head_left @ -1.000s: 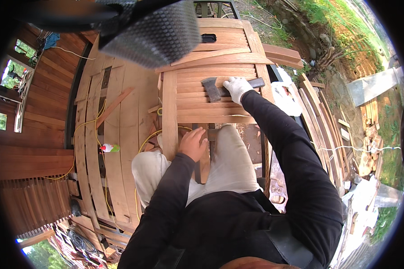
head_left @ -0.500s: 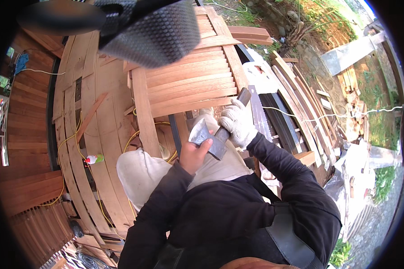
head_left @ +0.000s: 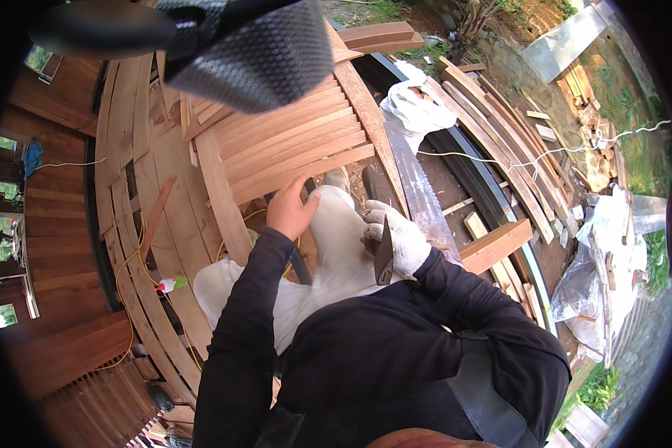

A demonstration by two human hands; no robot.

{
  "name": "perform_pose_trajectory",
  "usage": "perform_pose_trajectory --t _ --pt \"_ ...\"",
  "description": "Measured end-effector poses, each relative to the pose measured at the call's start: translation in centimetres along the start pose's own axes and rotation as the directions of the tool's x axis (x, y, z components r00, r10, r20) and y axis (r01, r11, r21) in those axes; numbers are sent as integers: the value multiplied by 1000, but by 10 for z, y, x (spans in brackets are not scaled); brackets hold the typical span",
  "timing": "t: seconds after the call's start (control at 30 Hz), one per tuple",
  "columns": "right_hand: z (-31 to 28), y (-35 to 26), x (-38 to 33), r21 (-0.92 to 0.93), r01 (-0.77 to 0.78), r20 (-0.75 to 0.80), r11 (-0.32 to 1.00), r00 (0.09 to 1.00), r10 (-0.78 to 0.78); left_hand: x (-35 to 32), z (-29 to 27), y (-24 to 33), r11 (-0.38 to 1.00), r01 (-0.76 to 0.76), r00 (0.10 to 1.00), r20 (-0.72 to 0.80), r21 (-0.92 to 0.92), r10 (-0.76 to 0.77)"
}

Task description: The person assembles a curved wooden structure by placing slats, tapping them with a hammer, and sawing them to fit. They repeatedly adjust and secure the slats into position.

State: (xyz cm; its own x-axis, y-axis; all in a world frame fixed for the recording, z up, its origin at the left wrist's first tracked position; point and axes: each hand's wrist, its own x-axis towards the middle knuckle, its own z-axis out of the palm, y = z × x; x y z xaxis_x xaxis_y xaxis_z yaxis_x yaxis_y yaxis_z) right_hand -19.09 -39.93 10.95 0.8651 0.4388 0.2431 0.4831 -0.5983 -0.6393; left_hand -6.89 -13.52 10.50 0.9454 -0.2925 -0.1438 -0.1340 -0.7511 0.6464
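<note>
— What's in the gloved right hand?
— A dark flat sanding block, tilted on edge, at 6 o'clock from the slatted wooden panel.
— And that panel?
— Reddish slats, lying slanted; the bare left hand touches its lower edge.

The single head view looked steeply down from above the person's own torso, close over both hands. The bare left hand and gloved right hand sat near the picture's middle, forearms entering from the lower edge. A dark cap brim blocked the top, beyond the hands. Fisheye bending curved the wooden slat panel ahead of the hands.
</note>
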Motion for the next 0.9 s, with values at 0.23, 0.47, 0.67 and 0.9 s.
perform_pose_trajectory --t 0.23,0.47,0.67,0.9 --pt "-4 33 -24 68 -7 -14 998 1000 8 84 78 -39 829 -180 982 56 529 178" --pt "-15 60 4 -84 152 61 985 987 -147 93 102 -50 803 -146 981 -19 578 192" --pt "-22 46 8 -46 283 110 958 955 -277 91 107 -50 804 -142 979 -38 578 200" --pt "-17 72 17 29 113 49 993 992 -114 91 104 -48 790 -163 966 -67 591 249"
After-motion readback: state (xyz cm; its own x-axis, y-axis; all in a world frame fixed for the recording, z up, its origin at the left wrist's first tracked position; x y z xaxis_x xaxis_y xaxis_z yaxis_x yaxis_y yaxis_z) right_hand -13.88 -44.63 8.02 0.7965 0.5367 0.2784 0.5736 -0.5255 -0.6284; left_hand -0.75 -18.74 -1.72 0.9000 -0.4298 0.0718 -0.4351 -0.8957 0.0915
